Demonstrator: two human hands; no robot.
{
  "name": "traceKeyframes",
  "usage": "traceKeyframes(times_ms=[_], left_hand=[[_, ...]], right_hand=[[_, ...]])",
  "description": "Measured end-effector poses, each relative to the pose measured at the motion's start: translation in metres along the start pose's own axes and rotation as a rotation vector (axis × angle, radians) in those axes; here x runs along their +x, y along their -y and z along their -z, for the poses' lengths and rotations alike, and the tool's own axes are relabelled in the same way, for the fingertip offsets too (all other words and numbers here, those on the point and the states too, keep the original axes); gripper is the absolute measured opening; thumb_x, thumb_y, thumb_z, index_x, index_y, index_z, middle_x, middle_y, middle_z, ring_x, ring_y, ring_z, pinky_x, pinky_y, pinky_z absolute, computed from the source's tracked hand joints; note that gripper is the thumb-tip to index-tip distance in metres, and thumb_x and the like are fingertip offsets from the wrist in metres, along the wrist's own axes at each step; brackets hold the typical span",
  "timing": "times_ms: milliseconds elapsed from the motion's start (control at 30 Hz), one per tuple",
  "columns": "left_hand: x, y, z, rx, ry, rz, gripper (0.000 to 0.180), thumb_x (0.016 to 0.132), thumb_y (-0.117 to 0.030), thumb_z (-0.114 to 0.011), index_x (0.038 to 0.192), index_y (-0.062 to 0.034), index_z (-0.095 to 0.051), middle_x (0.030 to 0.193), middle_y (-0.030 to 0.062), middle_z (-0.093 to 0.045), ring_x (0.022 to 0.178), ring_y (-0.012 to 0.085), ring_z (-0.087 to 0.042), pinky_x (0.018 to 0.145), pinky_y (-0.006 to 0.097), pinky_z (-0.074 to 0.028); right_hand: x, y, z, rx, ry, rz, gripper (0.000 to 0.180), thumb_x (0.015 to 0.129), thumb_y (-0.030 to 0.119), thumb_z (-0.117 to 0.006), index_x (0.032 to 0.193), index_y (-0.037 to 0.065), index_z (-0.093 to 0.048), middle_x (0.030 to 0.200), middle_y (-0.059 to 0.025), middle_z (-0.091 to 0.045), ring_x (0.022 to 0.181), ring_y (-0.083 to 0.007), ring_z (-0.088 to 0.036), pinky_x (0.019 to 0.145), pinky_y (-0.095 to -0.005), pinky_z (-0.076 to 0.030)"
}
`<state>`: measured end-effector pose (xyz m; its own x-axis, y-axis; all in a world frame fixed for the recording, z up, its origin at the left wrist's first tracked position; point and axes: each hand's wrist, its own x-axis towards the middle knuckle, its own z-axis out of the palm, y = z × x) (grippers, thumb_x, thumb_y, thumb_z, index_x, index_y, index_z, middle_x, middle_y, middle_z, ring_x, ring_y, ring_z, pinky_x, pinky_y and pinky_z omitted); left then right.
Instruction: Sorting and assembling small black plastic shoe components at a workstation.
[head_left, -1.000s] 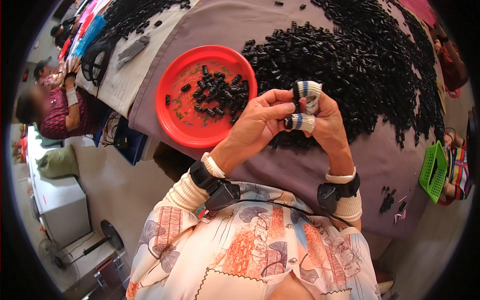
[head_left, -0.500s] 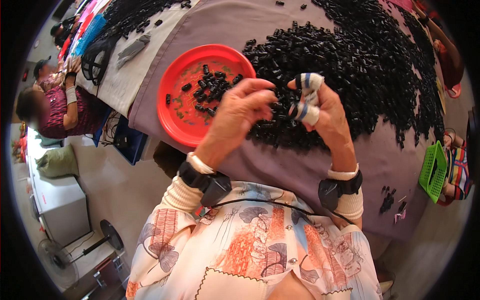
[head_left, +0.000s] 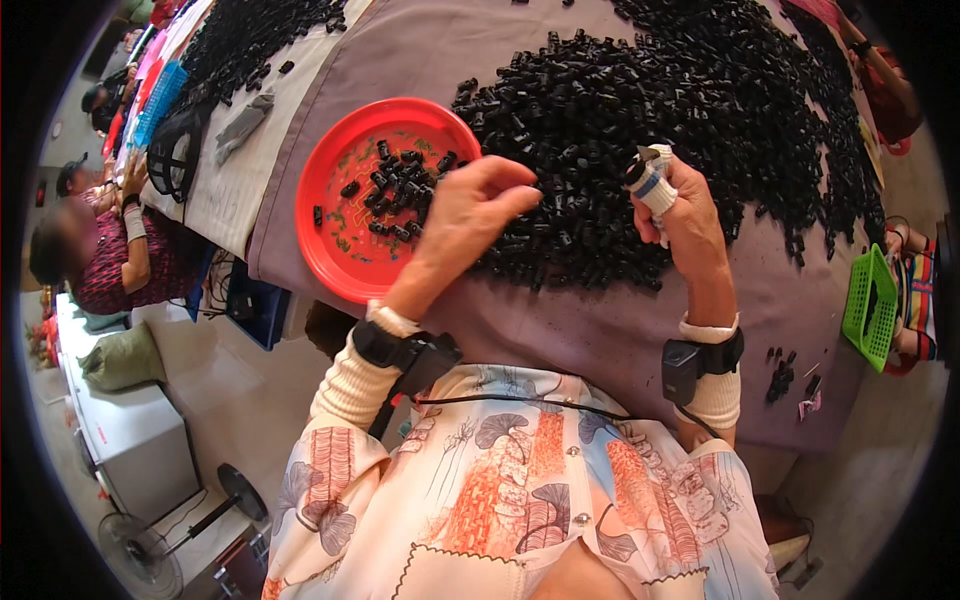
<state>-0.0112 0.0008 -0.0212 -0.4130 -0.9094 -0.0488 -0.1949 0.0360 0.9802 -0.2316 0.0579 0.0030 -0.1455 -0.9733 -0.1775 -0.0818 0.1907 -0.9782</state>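
My left hand (head_left: 472, 218) is over the right rim of a red round tray (head_left: 318, 250), thumb and forefinger drawn together. Whatever may be between them is too small to make out. Small black cylindrical pieces (head_left: 395, 185) lie loose in the tray. My right hand (head_left: 690, 220) hovers above a big heap of the same black pieces (head_left: 590, 110), its fingers curled in. White tape with blue stripes (head_left: 655, 190) wraps its fingers. Something grey and dark shows at the fingertips, but what it is cannot be told.
A mauve cloth (head_left: 560, 325) covers the table. At right, a person's arm is by a green basket (head_left: 868, 308); a few black pieces (head_left: 780, 378) lie on the cloth nearby. People sit at the left table, where a black mesh item (head_left: 177, 160) lies. A fan (head_left: 140, 555) stands lower left.
My right hand has moved to the right, and its spread taped fingers have closed together. The left thumb and forefinger have drawn together. The whole view has shifted slightly.
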Motion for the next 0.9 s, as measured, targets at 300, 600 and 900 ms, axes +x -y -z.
traceKeyframes(times_ms=[300,600,900], left_hand=[[0.020,0.009,-0.042,0.708,0.057,-0.417,0.022,0.073,-0.016,-0.069,0.087,-0.0006,-0.063,0.080,0.0094,-0.057,0.068,0.0198,-0.056,0.063,0.031,-0.046],[0.019,0.010,-0.041,0.634,0.094,-0.385,0.020,0.070,-0.012,-0.069,0.087,-0.0030,-0.060,0.077,0.0102,-0.052,0.077,0.0273,-0.053,0.069,0.037,-0.043],[0.011,-0.020,-0.020,0.161,0.235,-0.005,0.018,0.079,-0.014,-0.064,0.093,-0.0022,-0.062,0.090,0.0052,-0.060,0.087,0.0184,-0.057,0.077,0.033,-0.046]], right_hand=[[-0.007,-0.002,0.004,-0.065,0.033,-0.061,0.010,0.083,0.014,-0.052,0.086,0.005,-0.055,0.053,0.0023,-0.048,0.041,-0.0041,-0.043,0.037,-0.0190,-0.032],[-0.003,0.004,-0.006,-0.050,0.081,-0.033,0.014,0.080,0.010,-0.057,0.091,0.001,-0.059,0.056,0.0013,-0.050,0.042,-0.0044,-0.045,0.038,-0.0200,-0.034],[-0.001,0.003,-0.011,-0.042,0.096,-0.059,0.022,0.078,0.006,-0.056,0.100,0.002,-0.058,0.058,0.0003,-0.051,0.043,-0.0059,-0.046,0.038,-0.0210,-0.035]])
